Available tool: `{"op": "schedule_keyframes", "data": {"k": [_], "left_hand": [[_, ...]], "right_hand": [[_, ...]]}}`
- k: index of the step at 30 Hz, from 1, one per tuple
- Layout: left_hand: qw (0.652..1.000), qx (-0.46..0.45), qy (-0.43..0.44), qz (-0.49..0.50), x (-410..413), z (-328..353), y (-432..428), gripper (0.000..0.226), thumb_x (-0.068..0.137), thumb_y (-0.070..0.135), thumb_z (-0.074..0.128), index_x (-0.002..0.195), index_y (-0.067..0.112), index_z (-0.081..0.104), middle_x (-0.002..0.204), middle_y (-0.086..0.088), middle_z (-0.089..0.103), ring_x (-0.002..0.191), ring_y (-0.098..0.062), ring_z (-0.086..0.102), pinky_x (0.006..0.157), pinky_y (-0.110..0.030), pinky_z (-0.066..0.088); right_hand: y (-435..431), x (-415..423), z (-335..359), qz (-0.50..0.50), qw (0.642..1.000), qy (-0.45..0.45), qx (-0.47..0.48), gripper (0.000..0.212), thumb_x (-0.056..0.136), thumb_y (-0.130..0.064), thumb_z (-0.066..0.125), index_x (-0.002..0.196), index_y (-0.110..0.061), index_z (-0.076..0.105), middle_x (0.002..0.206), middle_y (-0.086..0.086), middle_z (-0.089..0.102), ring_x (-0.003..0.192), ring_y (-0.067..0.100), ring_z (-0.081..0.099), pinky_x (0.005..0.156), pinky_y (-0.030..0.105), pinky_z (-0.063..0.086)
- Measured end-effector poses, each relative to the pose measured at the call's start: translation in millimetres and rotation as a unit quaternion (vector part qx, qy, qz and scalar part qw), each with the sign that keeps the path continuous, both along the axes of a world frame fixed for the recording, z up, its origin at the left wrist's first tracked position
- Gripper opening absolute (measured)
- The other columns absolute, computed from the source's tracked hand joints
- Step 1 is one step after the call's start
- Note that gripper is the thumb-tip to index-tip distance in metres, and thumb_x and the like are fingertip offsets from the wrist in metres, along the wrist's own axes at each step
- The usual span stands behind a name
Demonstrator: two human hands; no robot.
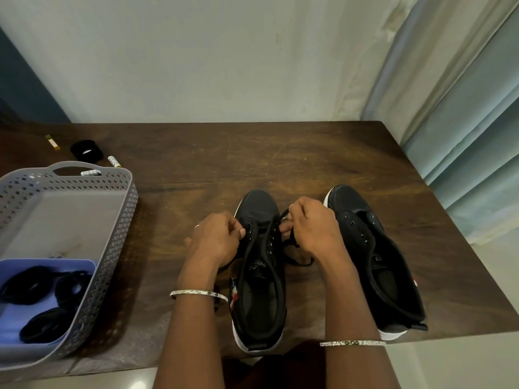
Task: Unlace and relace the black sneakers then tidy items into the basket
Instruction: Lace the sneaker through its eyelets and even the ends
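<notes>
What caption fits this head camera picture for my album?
Left hand and right hand pinch a lace on a black sneaker near a basket.

- sneaker (261, 299) closest to the basket (123, 220): white logo inside, a big "S" plus tiny letters, looks like "SP…", rest unreadable
- other sneaker (393, 282), farther from the basket: same "S" logo inside, small letters too blurry

Single head-worn view, looking forward and down, close over the table (196, 153)
</notes>
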State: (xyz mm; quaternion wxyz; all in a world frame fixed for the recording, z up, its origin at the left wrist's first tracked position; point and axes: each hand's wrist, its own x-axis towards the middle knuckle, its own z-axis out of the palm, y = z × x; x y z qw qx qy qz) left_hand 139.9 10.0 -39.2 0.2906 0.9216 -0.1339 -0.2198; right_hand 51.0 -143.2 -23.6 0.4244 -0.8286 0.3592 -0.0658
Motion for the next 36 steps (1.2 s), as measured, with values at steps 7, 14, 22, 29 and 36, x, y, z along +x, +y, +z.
{"op": "schedule_keyframes", "data": {"k": [7,14,22,29,36], "left_hand": [[0.999,-0.013,-0.009,0.04,-0.5,3.8,4.4,0.02,0.103,0.024,0.049,0.084,0.03,0.051,0.09,0.01,0.06,0.095,-0.018,0.057,0.103,-0.05,0.038],[0.976,-0.173,0.067,0.118,11.4,-2.1,25.9,0.02,0.105,0.017,0.046,0.093,0.026,0.06,0.084,-0.003,0.06,0.067,-0.02,0.06,0.075,-0.037,0.053],[0.906,-0.338,0.139,0.212,8.9,24.3,33.5,0.028,0.109,0.021,0.039,0.103,0.015,0.066,0.082,-0.006,0.071,0.06,-0.011,0.063,0.054,-0.021,0.051],[0.833,-0.436,0.207,0.272,6.6,32.3,34.5,0.022,0.106,0.017,0.046,0.105,0.009,0.066,0.085,-0.008,0.072,0.055,-0.01,0.062,0.052,-0.021,0.053],[0.969,-0.173,0.114,0.137,8.1,15.5,36.9,0.018,0.091,0.032,0.071,0.096,0.015,0.074,0.07,0.003,0.06,0.059,-0.006,0.047,0.055,-0.023,0.035]], "right_hand": [[0.9,-0.5,-1.8,0.034,0.995,-0.042,0.082,0.029,0.106,-0.027,0.038,0.081,-0.022,0.054,0.07,0.003,0.075,0.067,0.016,0.075,0.083,0.048,0.059],[-3.3,-0.4,-2.6,0.005,0.99,-0.074,0.123,0.032,0.102,-0.017,0.045,0.075,-0.014,0.061,0.064,0.006,0.073,0.065,0.024,0.075,0.081,0.051,0.061],[-0.3,-0.3,-7.9,0.069,0.996,-0.036,0.037,0.021,0.085,-0.049,0.075,0.092,-0.03,0.074,0.078,-0.007,0.076,0.084,0.011,0.073,0.085,0.043,0.06],[0.8,6.1,-13.6,0.053,0.998,-0.021,0.013,0.021,0.099,-0.029,0.063,0.079,-0.023,0.064,0.068,-0.005,0.075,0.067,0.008,0.073,0.084,0.04,0.06],[-1.9,4.0,-13.8,0.049,0.998,-0.033,0.032,0.019,0.099,-0.027,0.065,0.082,-0.018,0.063,0.068,-0.004,0.075,0.064,0.006,0.073,0.082,0.038,0.06]]}}
